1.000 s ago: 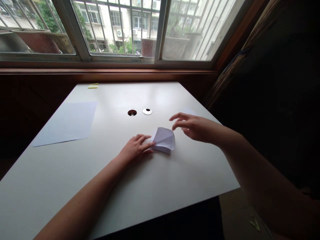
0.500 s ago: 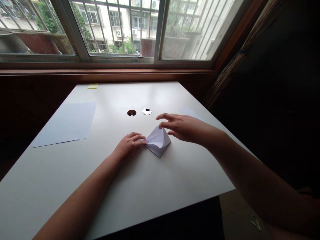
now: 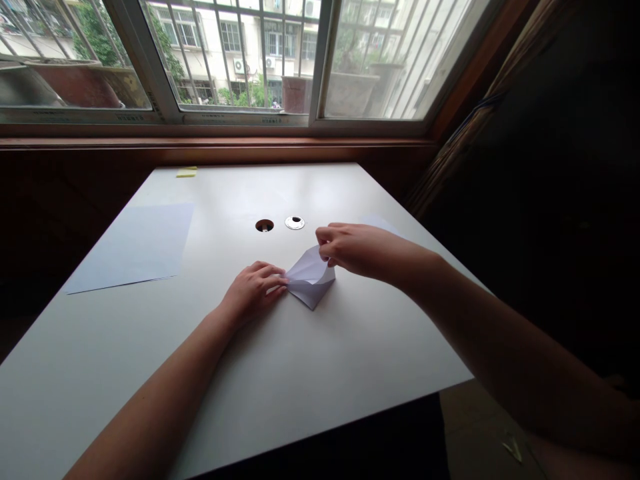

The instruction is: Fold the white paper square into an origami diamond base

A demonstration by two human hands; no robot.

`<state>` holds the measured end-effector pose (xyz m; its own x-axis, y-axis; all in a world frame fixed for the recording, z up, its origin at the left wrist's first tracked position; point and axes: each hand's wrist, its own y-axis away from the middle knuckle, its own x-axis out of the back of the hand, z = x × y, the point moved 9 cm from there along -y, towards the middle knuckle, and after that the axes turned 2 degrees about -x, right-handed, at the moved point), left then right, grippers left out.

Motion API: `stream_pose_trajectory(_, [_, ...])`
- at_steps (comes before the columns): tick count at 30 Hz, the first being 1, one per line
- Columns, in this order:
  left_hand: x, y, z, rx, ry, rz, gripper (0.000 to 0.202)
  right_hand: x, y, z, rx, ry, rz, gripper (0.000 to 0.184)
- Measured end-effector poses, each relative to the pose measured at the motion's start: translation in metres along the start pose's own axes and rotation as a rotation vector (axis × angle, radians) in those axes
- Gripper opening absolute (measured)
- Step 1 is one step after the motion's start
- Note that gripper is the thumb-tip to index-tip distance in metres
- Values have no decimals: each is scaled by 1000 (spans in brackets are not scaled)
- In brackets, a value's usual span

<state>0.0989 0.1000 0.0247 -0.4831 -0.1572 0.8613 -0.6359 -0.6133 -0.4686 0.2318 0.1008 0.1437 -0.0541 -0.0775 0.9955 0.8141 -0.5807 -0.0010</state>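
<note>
A small folded piece of white paper stands partly opened on the white table, one flap raised over its lower layer. At its left corner, my left hand pinches the paper between thumb and fingers while resting on the tabletop. My right hand comes in from the right, its fingers curled and closed on the upper edge of the raised flap. Part of that edge is hidden behind the fingers.
Flat white sheets lie at the table's left. A yellow sticky note is near the back edge. A round cable hole and its silvery cover lie beyond the paper. The window stands behind the table.
My right hand's fingers, spread before, have closed on the raised flap. The folded paper has shifted slightly left and its flap has opened wider. My left hand has moved slightly left with it.
</note>
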Motion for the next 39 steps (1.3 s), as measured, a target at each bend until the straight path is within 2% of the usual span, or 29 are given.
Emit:
stream_pose_trajectory(7, [-2,1,-4,11,-31,11,18,2,5,15,-143,2,-8,16])
stream_pose_trajectory(12, [-1,1,-4,28,-68,2,19,-4,7,20,-135,-6,-20,17])
stream_pose_trajectory(17, [-1,-1,-4,29,-69,4,20,-5,14,25,-186,-74,-7,16])
stream_pose_trajectory(29, [-1,1,-7,46,-59,-1,22,-4,28,49,-343,-291,157,17])
stream_pose_trajectory(39, [0,0,-6,25,-39,29,22,-8,19,45,-307,-263,204,21])
